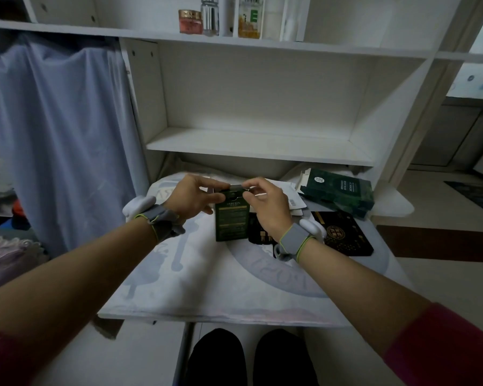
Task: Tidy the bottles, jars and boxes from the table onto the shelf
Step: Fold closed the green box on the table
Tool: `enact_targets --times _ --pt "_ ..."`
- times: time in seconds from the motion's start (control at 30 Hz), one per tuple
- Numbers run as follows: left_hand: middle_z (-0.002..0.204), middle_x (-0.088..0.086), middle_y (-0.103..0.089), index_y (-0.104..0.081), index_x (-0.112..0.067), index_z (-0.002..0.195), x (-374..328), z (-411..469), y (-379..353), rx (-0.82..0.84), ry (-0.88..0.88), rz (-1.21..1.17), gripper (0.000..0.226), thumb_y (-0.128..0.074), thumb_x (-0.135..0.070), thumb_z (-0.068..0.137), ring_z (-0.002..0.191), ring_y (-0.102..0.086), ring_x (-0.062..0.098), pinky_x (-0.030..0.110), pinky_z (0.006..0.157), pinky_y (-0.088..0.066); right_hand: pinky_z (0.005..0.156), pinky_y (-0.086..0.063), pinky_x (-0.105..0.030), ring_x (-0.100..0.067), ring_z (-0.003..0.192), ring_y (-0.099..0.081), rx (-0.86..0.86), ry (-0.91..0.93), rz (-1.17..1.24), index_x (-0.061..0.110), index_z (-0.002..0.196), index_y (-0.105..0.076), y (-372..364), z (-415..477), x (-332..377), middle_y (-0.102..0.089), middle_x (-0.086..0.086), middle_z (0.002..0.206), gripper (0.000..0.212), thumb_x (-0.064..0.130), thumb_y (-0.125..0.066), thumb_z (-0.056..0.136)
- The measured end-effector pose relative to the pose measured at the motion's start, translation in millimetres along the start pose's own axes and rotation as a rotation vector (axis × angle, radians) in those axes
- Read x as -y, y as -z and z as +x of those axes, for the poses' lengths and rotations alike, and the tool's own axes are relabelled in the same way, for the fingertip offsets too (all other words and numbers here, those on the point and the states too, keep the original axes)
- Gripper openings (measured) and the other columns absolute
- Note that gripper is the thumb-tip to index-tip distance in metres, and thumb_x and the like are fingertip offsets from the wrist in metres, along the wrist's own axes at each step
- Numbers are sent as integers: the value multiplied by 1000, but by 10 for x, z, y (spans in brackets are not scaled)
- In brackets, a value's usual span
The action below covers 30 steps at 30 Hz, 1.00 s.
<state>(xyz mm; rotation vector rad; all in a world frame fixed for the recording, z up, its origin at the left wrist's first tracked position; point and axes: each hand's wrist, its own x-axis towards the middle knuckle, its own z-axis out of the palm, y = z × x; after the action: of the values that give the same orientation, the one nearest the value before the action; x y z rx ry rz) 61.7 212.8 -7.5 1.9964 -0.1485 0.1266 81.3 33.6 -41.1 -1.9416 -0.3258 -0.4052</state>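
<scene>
At my far left a pale blue fabric curtain point(59, 129) hangs beside the white wooden shelf unit point(248, 144). My left hand point(191, 196) grips the upper left side of a tall dark green cardboard box point(231, 218), fingers curled over its top edge. The box stands upright at the middle of the table covered in a white and grey printed cloth point(207, 274), in front of the shelf unit; I cannot tell whether its bottom edge rests on the cloth. My right hand point(265, 201) pinches the flap at the top of the box between thumb and fingertips. Just right of that hand lie white paper packets point(293, 203), a flat black box with gold print point(343, 235), and behind it a dark green marbled carton point(340, 193) on its side with one end open. On the upper shelf board stand a pink glass jar with a coppery lid point(190, 22), a clear glass bottle point(209, 16) touching it, and a transparent bottle of yellow capsules point(250, 19).
</scene>
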Motion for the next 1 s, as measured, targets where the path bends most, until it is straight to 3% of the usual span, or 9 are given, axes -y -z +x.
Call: enact_targets --times 0.23,0.37,0.53,0.7,0.77,0.9,0.93,1.0 --pt "113 13 -67 -70 -15 109 67 15 2 17 -43 -47 32 -67 2 83 95 -66 36 32 65 -59 71 -45 -5 -10 82 -65 1 43 -27 17 91 -72 -11 26 -45 -70 -2 97 11 10 -65 86" --pt "114 16 -66 -68 -12 111 97 21 -13 17 -101 -18 33 -67 3 82 90 -65 31 30 66 -58 78 -50 -20 -11 79 -65 -2 97 -83 18 89 -73 -7 23 -82 -67 -4 98 9 13 -66 86" --pt "122 8 -62 -71 -11 110 184 45 -15 -19 -174 199 27 -69 -6 84 94 -66 32 47 80 -57 81 -51 -27 -14 79 -64 1 133 -132 18 88 -73 -19 26 -119 -63 -1 94 8 14 -66 87" --pt "130 8 -60 -72 -18 111 259 59 -28 -34 -212 359 27 -70 -13 84 112 -60 22 42 98 -48 80 -52 -34 -18 80 -64 15 153 -148 15 89 -71 -38 4 -141 -60 0 90 7 13 -64 88" --pt "124 8 -64 -72 -17 112 256 47 -34 -42 -195 300 30 -71 -10 82 106 -62 22 42 94 -51 79 -51 -30 -18 80 -64 22 146 -144 16 91 -71 -31 -3 -142 -63 -3 93 9 13 -63 88" --pt "105 6 -69 -65 -20 121 248 47 -28 -54 -136 210 38 -70 -11 84 87 -67 22 39 78 -59 70 -45 -6 -10 77 -62 22 49 -58 17 97 -71 9 12 -87 -67 1 93 14 10 -63 88" --pt "105 5 -69 -63 -20 123 221 58 -25 -61 -109 159 38 -68 -13 86 88 -67 21 35 74 -59 69 -45 -6 -9 76 -61 10 11 -25 17 98 -70 11 28 -69 -67 3 88 14 10 -64 87" --pt "104 6 -68 -60 -14 122 137 85 -9 -76 -45 34 34 -65 -19 89 87 -65 21 30 67 -56 72 -51 -20 -11 73 -61 -5 -78 56 18 98 -68 13 75 -27 -65 4 79 13 13 -66 86"
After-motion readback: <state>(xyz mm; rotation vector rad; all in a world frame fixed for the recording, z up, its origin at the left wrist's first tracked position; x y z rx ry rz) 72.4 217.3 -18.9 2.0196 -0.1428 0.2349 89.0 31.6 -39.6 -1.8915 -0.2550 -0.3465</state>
